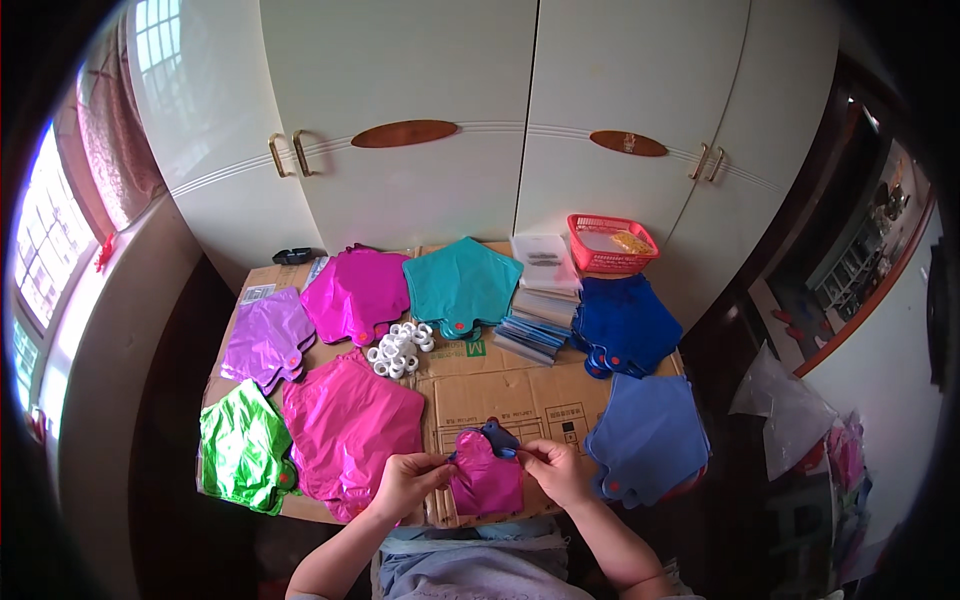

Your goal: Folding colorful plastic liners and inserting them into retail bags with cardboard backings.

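Note:
Close to the near edge of a cardboard-covered table (510,385), I hold a folded bundle of flat foil balloons between both hands. Its front is a magenta foil balloon (488,487), and a dark blue foil balloon (499,434) pokes out at the top. My left hand (412,482) pinches the bundle's upper left edge. My right hand (556,472) pinches the upper right edge, thumb and fingers together. Just left of my left hand lies a pile of pink foil balloons (355,425). Slate-blue foil balloons (648,435) lie right of my right hand.
Piles of green (240,445), purple (267,335), magenta (355,290), teal (465,285) and dark blue foil balloons (630,320) ring the table. White ribbon-like rolls (398,350) sit mid-left. Behind are stacked plastic packets (548,305), a red basket (610,266) and white cupboards (400,70).

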`<state>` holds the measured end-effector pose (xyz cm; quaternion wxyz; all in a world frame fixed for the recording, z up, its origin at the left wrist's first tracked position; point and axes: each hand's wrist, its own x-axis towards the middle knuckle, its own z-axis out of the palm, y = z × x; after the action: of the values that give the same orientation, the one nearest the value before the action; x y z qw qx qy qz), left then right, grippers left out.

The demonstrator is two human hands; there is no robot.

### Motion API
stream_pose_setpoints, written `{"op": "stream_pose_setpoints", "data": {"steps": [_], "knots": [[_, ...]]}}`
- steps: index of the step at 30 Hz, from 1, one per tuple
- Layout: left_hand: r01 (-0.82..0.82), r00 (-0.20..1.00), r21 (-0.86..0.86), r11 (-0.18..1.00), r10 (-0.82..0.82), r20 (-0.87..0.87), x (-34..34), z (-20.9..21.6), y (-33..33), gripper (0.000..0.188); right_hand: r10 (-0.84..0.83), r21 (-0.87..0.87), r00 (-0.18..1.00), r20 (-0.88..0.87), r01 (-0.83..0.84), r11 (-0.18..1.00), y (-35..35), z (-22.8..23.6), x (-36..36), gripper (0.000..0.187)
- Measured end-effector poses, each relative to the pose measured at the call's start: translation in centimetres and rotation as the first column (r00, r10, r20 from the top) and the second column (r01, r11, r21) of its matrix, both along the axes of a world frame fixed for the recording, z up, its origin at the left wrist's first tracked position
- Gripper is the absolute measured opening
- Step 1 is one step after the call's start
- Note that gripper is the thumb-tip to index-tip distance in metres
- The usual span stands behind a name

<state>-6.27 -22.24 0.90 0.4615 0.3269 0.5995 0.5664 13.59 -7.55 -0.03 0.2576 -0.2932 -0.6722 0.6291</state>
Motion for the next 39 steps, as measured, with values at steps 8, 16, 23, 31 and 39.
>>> {"op": "stream_pose_setpoints", "data": {"steps": [8, 16, 23, 31, 39], "knots": [[-0.026, 1.0, -0.006, 1.0, 0.026, -0.013, 0.2, 0.0, 0.0, 0.017, -0.048, 0.25, 0.989, -0.14, 0.082, 0.965, -0.9, 1.1, 0.0, 0.011], [0.011, 0.999, -0.01, 1.0, -0.011, -0.031, -0.1, -0.6, 0.3, 0.017, -0.042, 0.096, 0.988, -0.15, 0.056, 0.994, -1.0, 0.5, -0.5, 0.017], [0.065, 0.998, -0.07, 0.995, -0.063, 0.025, -0.9, -1.0, 2.2, 0.016, 0.032, -0.217, 0.994, -0.106, -0.055, 0.975, 1.9, -0.2, -1.3, 0.02], [0.141, 0.902, -0.192, 0.971, -0.206, -0.38, -3.1, -4.3, 5.8, 0.022, 0.099, 0.185, 0.936, 0.338, -0.169, 0.968, 6.7, -1.6, -3.4, 0.02], [0.09, 0.921, -0.294, 0.952, -0.192, -0.339, -3.1, -2.9, 6.7, 0.023, 0.118, 0.234, 0.929, 0.351, -0.209, 0.949, 7.1, -1.5, -3.6, 0.022]]}}
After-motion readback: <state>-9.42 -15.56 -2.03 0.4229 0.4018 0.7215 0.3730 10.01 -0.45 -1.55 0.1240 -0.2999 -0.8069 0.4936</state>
